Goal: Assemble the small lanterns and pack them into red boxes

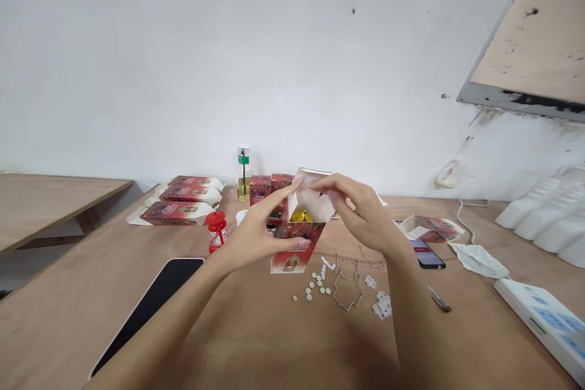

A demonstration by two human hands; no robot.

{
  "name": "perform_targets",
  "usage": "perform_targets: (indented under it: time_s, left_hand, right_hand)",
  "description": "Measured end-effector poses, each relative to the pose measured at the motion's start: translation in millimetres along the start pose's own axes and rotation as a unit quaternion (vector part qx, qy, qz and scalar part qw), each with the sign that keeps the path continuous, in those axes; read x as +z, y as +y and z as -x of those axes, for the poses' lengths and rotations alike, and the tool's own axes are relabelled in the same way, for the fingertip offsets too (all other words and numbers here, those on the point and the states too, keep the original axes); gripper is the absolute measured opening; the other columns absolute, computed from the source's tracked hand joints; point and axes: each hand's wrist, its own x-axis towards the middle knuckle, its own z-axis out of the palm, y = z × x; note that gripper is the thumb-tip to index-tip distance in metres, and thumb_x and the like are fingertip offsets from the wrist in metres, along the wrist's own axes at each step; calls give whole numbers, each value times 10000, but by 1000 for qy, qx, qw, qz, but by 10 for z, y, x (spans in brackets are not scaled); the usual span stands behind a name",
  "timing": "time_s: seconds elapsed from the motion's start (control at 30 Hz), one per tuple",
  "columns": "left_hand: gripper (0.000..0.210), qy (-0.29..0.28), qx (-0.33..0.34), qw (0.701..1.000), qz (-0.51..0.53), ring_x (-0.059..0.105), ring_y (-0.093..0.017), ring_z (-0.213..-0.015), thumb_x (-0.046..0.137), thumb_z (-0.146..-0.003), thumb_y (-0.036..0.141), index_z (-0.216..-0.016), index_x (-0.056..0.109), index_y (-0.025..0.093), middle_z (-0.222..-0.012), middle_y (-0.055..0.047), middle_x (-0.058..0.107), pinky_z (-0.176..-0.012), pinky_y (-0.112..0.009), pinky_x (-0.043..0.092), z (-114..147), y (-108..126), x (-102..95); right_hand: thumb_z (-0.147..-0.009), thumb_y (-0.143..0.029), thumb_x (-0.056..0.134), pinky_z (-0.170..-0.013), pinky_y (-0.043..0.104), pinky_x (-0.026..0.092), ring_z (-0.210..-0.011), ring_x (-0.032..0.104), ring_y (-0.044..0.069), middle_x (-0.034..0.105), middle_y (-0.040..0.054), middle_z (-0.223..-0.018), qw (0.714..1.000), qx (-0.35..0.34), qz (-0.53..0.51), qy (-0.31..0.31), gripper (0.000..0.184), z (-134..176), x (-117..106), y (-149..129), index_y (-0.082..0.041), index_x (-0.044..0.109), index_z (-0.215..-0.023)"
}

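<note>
At the middle of the surface (256, 329), the red box (289, 263) has its long axis roughly upright; the left hand (252, 233) holds its left side within the fingers, while the right hand (368, 213) is at its white flap (316, 207), pinching or not, I cannot tell.

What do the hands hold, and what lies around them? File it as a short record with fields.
Left hand: gripping a printed red box
Right hand: fingers at the box's raised white flap
Box: top open, something gold inside
Nearer the camera: white discs, bent wires
Left side: three red cartons, flaps open; red-topped container; dark flat panel
Right side: phone, white power strip
</note>
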Motion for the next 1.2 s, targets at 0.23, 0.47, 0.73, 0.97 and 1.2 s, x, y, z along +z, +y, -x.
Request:
perform_targets:
  time_s: [0.23,0.47,0.73,0.97,1.2]
  left_hand:
    - [589,23,12,1000,-10,559,-224,-1030,714,-731,392,-1282,510,350,-1228,-48,557,-813,-367,539,4,55,-75]
    - [680,-53,27,998,-26,533,-241,-1063,728,-720,374,-1335,438,350,-1199,-54,554,-869,-403,492,14,44,-27]
    - [422,-82,23,995,-60,528,-197,-911,713,-716,325,-1113,590,256,-1020,-30,520,-802,-347,470,-21,-7,-15]
    - [309,-82,44,992,-83,544,-214,-989,704,-736,349,-1009,616,235,-1111,-46,523,-878,-345,446,-27,-22,-26]
    - [558,43,75,996,1,575,-225,-1069,766,-683,326,-1139,449,263,-1205,-70,550,-805,-321,507,20,-74,79]
  right_hand:
    - [-838,-154,534,-1006,511,413,-1317,346,255,388,80,-1352,992,21,45,118,389,3,-8,40,-293,475,-1196]
    - [-791,-254,657,-1020,510,399,-1276,410,266,445,89,-1347,998,42,43,28,589,-16,73,53,-291,387,-1313]
    - [-893,-381,534,-875,360,531,-1095,597,204,604,36,-1237,978,65,-11,-198,407,64,-55,-52,-294,476,-1286]
    - [-980,-321,348,-1083,410,399,-1324,415,172,429,-37,-1443,969,44,-55,-235,428,79,-58,-10,-357,347,-1406]
    - [-972,-358,376,-1114,460,336,-1338,393,185,430,-54,-1437,979,63,-55,-185,403,9,-78,-23,-369,395,-1374]
